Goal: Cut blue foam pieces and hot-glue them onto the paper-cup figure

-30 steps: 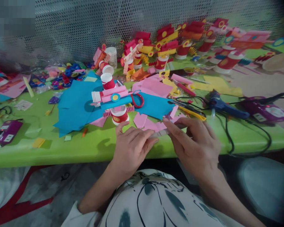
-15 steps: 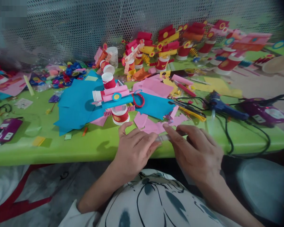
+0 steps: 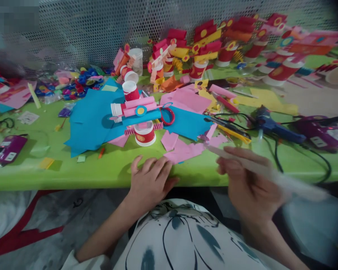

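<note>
My left hand (image 3: 150,180) rests at the table's front edge with its fingers stretched out and somewhat apart, nothing visible in them. My right hand (image 3: 250,183) grips a long, pale, pen-like stick (image 3: 259,168), blurred by motion, its thin end pointing left toward the table. Between and beyond the hands lie pink paper scraps (image 3: 184,150). Farther back sits a paper-cup model (image 3: 145,134) with pink coiled strips at its sides. Pink and blue paper rolls (image 3: 141,119) with a yellow-centred disc lie over it. Red-handled scissors (image 3: 168,116) are just behind.
Blue paper sheets (image 3: 87,120) spread across the middle. A blue glue gun (image 3: 278,125) with black cables lies at right, near a purple box (image 3: 323,131). Several finished-looking cup models (image 3: 198,69) line the back by a perforated metal panel. A second purple box (image 3: 8,149) is at left.
The two hands were close together around a small pale piece. My right hand has moved apart to the right, now showing the long stick; my left hand has lowered onto the table edge.
</note>
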